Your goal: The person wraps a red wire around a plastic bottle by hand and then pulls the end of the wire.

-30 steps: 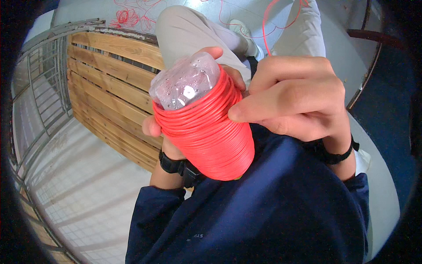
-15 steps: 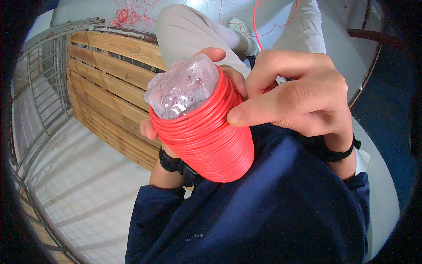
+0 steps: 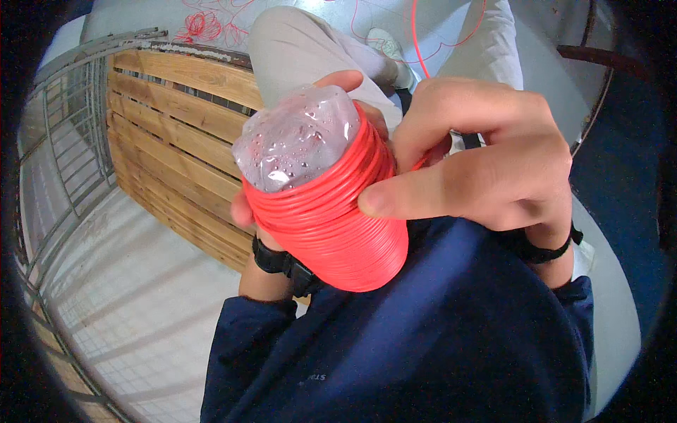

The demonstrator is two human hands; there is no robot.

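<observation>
A clear plastic bottle (image 3: 296,144), droplets on its exposed lumpy end, is held tilted in front of my chest. Close turns of red cord (image 3: 338,229) cover most of its side, looser near the exposed end and tighter lower down. My left hand (image 3: 344,80) grips the bottle from behind; only some fingers show at its edges. The fingers of my right hand (image 3: 486,155) are bent around the cord at the bottle's right side, its thumb pressed on the upper turns. A red strand (image 3: 417,42) runs from beyond my right hand toward the floor.
Loose tangled red cord (image 3: 199,27) lies on the floor at the far left. A slatted wooden bench (image 3: 176,134) is on my left, beside a grey metal wire rack (image 3: 70,134). My legs stretch out ahead, with a light shoe (image 3: 384,44) showing between them.
My right hand has shifted slightly right and nearer to me, thumb still on the turns. The bottle has turned a little in my left hand, and the hanging strand has moved slightly right.
</observation>
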